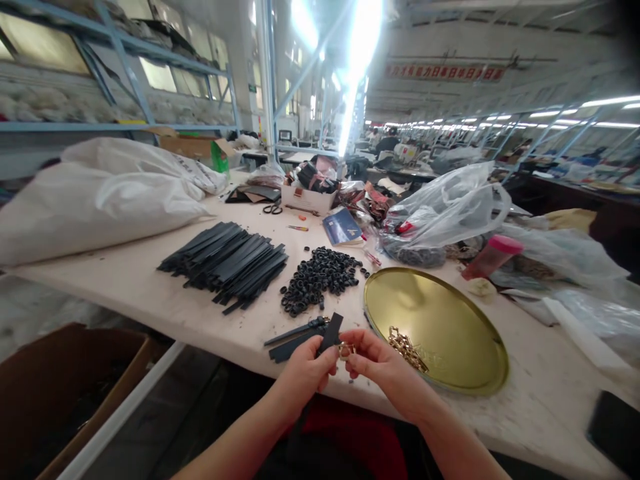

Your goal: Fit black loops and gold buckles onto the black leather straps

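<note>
My left hand [311, 367] is closed on a dark strap [331, 331], whose flat end sticks up above the thumb. A small gold buckle [347, 349] is pinched by the fingers of my right hand [373, 360], right beside the strap. Whether the strap passes through the buckle I cannot tell. Just left of my hands lie a few dark straps [290, 345], one with a buckle at its end. Gold buckles [406, 348] sit in a heap on the round gold tray [465, 320] to my right. Small black loops [323, 277] are piled beyond my hands.
A stack of dark strips [225, 263] lies left of the loops. Farther back are scissors [273, 209], a blue booklet [343, 227] and a white box [309, 199]. Plastic bags [450, 207] crowd the right; a white sack [110, 193] fills the left. Below stands a cardboard box [75, 387].
</note>
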{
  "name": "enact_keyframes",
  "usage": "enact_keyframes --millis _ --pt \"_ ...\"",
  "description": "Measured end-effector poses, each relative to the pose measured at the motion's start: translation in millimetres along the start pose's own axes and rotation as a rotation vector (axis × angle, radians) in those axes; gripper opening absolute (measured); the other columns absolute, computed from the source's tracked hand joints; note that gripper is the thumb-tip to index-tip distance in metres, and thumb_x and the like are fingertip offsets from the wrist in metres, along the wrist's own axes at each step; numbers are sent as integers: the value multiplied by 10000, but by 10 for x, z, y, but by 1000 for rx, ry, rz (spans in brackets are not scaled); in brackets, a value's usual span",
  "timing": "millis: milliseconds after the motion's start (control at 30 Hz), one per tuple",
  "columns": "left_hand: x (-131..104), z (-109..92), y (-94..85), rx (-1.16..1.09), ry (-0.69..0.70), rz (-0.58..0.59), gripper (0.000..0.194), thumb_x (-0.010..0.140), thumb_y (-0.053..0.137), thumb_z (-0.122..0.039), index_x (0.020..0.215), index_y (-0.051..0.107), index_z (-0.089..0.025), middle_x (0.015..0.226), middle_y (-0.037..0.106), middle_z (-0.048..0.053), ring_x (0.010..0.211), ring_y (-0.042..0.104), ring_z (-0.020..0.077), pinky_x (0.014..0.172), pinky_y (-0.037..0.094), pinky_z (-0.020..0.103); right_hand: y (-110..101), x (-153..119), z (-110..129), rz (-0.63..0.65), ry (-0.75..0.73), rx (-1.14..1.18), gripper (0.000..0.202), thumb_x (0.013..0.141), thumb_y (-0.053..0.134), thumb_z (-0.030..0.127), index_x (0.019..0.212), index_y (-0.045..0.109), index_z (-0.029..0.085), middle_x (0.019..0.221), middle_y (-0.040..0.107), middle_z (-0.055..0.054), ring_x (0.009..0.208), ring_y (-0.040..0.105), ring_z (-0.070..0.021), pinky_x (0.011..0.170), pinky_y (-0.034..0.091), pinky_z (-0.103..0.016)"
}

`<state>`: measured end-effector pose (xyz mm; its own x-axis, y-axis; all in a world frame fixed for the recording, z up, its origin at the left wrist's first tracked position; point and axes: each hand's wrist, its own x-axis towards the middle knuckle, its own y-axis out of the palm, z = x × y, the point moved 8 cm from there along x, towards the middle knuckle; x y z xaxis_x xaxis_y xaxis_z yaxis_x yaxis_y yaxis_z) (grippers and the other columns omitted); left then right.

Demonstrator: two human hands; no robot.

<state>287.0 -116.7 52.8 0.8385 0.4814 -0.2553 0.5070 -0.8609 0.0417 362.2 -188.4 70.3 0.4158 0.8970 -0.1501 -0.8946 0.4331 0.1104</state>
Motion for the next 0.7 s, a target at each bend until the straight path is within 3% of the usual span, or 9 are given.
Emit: enact_keyframes --millis 200,333,467,600,700 --pt "-253 -72 -22 -78 85 -48 209 757 496 -357 762 452 -153 566 457 -66 380 323 32 378 233 168 156 -133 35 21 -27 28 269 684 674 338 899 620 184 727 602 2 636 508 -114 640 406 -265" --pt "-358 -61 -73 11 148 -119 213 760 497 -365 785 461 -157 569 464 -66 375 336 37 365 236 171 247 -159 8 -14 -18 16 328 640 689 411 859 636 173 652 599 5 576 510 -117 608 409 -278" --pt "-422 30 -145 45 112 -172 205 752 501 -362 740 451 -163 528 450 -70 363 331 41 353 234 175 308 -196 -43 0 -17 6 359 614 707 436 863 662 181 655 624 -13 580 527 -128 603 414 -278" --pt "-429 142 -149 -26 13 -110 172 731 498 -328 745 427 -172 524 464 -67 335 312 36 335 211 175 302 -108 -280 52 44 163 368 583 738 436 856 661 202 671 630 -18 527 521 -107 519 394 -236" --pt "-416 179 -196 83 -12 -126 181 728 503 -340 724 410 -185 503 449 -71 362 347 54 359 230 179 359 -1 -501 154 97 258 402 533 777 418 847 637 209 637 622 -3 450 495 -80 455 345 -205"
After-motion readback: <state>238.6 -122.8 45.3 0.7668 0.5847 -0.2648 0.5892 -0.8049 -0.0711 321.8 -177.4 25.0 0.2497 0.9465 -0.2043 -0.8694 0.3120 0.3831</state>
